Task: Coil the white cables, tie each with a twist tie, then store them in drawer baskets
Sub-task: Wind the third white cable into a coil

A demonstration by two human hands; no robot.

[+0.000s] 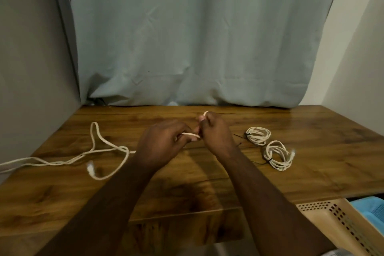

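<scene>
A loose white cable (97, 153) sprawls over the left of the wooden table (311, 162), its plug end (90, 166) near the front left. One stretch runs up into my hands above the table's middle. My left hand (164, 141) pinches the cable. My right hand (214, 131) is closed around a small loop of it, which pokes out above the fingers. Two coiled white cables, each bound with a dark twist tie, lie to the right: the farther coil (258, 135) and the nearer coil (277, 155). Thin dark twist ties (239, 138) lie beside my right wrist.
A pale curtain (197, 37) hangs behind the table, with walls close on both sides. At the lower right, below the table's edge, stand a beige perforated basket (340, 222) and a blue basket (372, 210).
</scene>
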